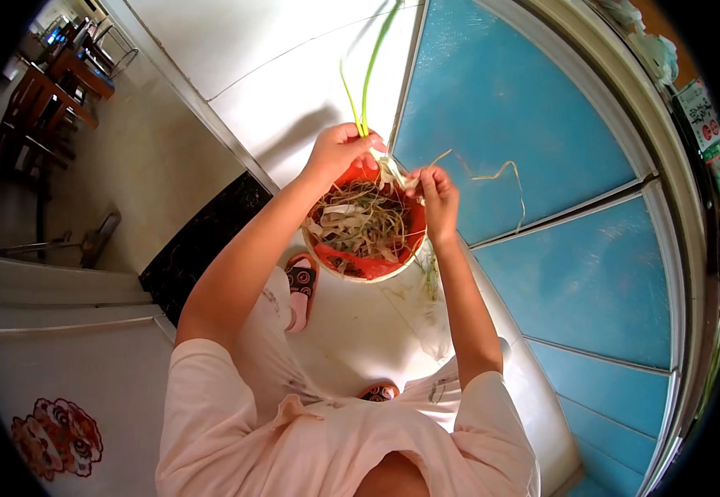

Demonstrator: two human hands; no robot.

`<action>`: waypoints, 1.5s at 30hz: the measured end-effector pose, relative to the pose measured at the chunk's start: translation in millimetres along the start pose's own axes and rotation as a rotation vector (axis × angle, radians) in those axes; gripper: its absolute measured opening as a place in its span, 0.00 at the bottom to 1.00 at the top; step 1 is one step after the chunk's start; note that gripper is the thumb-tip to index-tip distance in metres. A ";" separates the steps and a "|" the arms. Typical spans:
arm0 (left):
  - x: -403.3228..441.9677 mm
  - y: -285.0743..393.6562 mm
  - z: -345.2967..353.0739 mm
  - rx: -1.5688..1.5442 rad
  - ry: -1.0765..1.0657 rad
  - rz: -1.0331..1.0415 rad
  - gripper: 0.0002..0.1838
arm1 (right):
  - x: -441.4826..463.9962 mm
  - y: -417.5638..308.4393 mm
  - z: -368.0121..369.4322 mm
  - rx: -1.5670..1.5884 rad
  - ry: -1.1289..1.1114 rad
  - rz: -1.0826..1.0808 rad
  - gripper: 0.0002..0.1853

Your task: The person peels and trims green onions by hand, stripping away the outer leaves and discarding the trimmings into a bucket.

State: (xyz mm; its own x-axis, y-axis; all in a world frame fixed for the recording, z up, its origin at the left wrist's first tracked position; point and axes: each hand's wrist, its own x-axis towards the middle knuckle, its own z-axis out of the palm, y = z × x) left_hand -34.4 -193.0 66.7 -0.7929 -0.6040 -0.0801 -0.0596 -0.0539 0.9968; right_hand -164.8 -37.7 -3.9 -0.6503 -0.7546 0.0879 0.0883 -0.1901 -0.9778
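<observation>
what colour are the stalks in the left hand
The stalks are green, yellower near the left hand; the head view shows it best.

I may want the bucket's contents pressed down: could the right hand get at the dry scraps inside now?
Probably yes: the right hand is close by the open bucket, and nothing seems to cover the dry scraps, though it appears to be pinching a pale strip.

Both forearms (467, 298) reach forward, the left hand (340, 152) farther out, the right hand (439, 199) near it, both in a pinching grip.
</observation>
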 end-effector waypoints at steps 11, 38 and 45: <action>-14.3 23.2 1.7 0.166 0.098 0.099 0.08 | -29.9 55.1 -13.0 -0.949 -0.153 -0.149 0.09; -36.6 47.6 20.1 0.552 -0.109 0.717 0.08 | -8.5 -165.8 51.3 -0.346 -0.064 -0.243 0.07; -30.7 14.4 13.7 1.050 -0.080 0.746 0.02 | -3.4 -105.9 34.9 -0.410 0.053 -0.184 0.09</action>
State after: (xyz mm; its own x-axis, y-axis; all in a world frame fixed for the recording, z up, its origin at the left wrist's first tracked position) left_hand -19.2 -164.4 83.6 -0.8723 -0.1665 0.4597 -0.0059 0.9438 0.3305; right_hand -145.7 -36.9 106.0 -0.6659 -0.6962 0.2681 -0.3319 -0.0455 -0.9422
